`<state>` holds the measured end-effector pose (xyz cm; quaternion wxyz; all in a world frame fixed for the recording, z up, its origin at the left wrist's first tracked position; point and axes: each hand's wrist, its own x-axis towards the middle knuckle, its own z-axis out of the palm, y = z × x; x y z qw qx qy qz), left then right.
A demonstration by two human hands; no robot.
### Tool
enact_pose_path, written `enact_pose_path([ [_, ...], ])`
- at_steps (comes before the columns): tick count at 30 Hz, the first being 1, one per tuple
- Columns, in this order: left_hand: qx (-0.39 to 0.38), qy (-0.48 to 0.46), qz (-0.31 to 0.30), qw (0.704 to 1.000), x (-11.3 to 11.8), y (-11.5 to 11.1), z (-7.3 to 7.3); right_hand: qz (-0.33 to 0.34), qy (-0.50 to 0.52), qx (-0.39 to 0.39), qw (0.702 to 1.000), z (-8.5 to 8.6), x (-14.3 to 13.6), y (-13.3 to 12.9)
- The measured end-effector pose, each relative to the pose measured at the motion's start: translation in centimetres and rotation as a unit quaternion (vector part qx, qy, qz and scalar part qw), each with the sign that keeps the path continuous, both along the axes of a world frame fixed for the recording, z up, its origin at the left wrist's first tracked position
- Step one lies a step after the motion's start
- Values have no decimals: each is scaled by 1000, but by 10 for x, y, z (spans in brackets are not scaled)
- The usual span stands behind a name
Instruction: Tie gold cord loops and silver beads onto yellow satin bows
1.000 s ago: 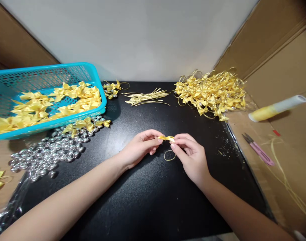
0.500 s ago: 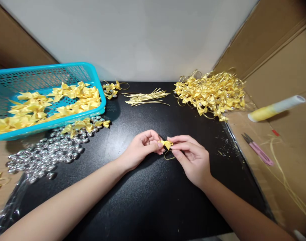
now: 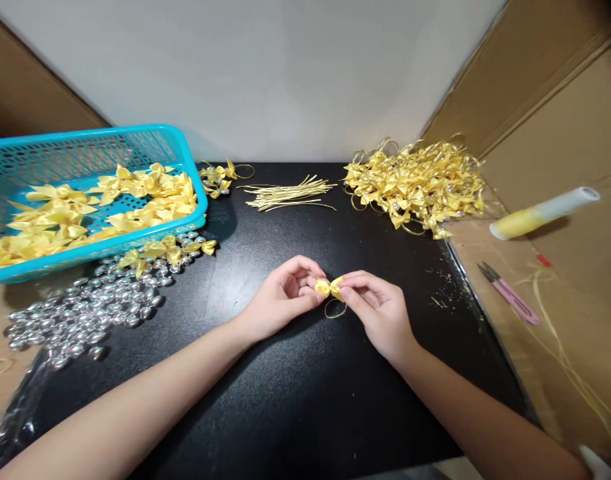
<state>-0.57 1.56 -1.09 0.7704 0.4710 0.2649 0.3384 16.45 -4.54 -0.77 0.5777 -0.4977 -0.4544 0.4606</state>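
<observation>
Between my two hands, over the middle of the black table [image 3: 285, 387], is a small yellow ribbon bow [image 3: 329, 288]. My left hand [image 3: 288, 293] pinches its left side between thumb and fingers. The bow's right side is pinched by my right hand [image 3: 378, 310]. A thin gold loop [image 3: 335, 311] hangs below the bow, towards me. Beyond my hands lies a bundle of gold twist ties [image 3: 288, 193].
A blue basket [image 3: 198, 203] of yellow bows stands at the left, with silver beads [image 3: 95, 307] in front. Finished-looking looped bows [image 3: 415, 183] are heaped back right. Pink snips [image 3: 516, 301] and a yellow-white roll [image 3: 543, 213] lie on cardboard at the right.
My right thumb and fingers have closed in on the bow's right side, and the bow now faces up more squarely between both hands. The whole view has shifted slightly.
</observation>
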Motion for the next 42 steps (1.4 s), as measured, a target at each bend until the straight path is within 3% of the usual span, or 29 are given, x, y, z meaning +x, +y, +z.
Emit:
enact_pose_path([
  [7,46,41,-6,998,1,-5,0,14,3,-25,1000,0,0,1],
  [13,-119,-76,41,989,2,2,-3,-76,-25,0,997,-1,3,0],
  [18,-193,-71,30,978,1,4,-3,-1,-157,77,985,-1,2,-5],
  [21,-214,-66,24,974,2,4,-1,7,-227,133,965,1,2,-6],
  [30,-177,-38,2,983,1,2,-2,9,-291,204,935,5,3,-5],
  [37,-183,-32,-41,982,-1,3,-2,-40,-290,180,939,6,2,-6],
  [42,-181,-68,-32,981,-1,4,-5,-23,-295,177,939,5,2,-5],
])
